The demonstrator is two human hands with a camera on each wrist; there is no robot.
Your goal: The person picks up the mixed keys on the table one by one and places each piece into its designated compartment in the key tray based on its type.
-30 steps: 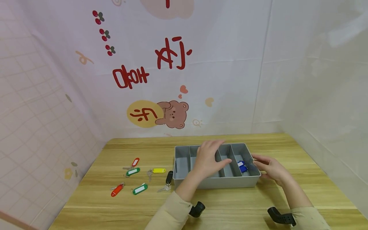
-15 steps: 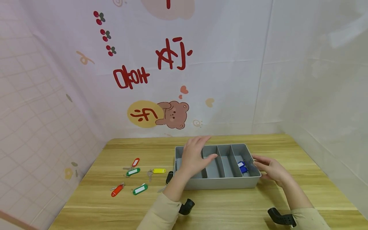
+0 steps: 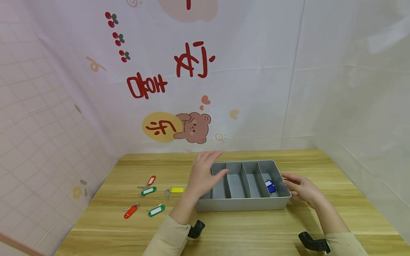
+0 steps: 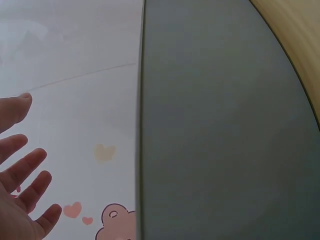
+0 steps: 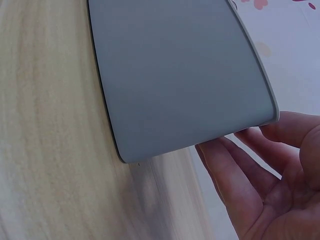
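A long grey divided box point(image 3: 243, 204) stands on the wooden table, with blue key tags point(image 3: 270, 186) in its rightmost compartment. My left hand point(image 3: 201, 176) is over the box's left end, fingers and thumb spread apart and nothing between them; it hides part of the left compartments. The left wrist view also has its spread fingers point(image 4: 32, 170) beside the box's grey side. At the right end, my right hand point(image 3: 302, 186) touches the box, its thumb at the rim and its fingers point(image 5: 235, 175) against the outer wall.
Left of the box lie loose keys with tags: a yellow tag point(image 3: 177, 190), a red tag point(image 3: 151, 180) beside a green tag point(image 3: 148, 191), and nearer, another red tag point(image 3: 130, 212) and green tag point(image 3: 156, 210). A printed white cloth point(image 3: 256, 89) hangs behind the table.
My left hand has moved left along the box, uncovering the middle compartments. The black key tag by the box's left end is now hidden behind that arm. The right hand stays put.
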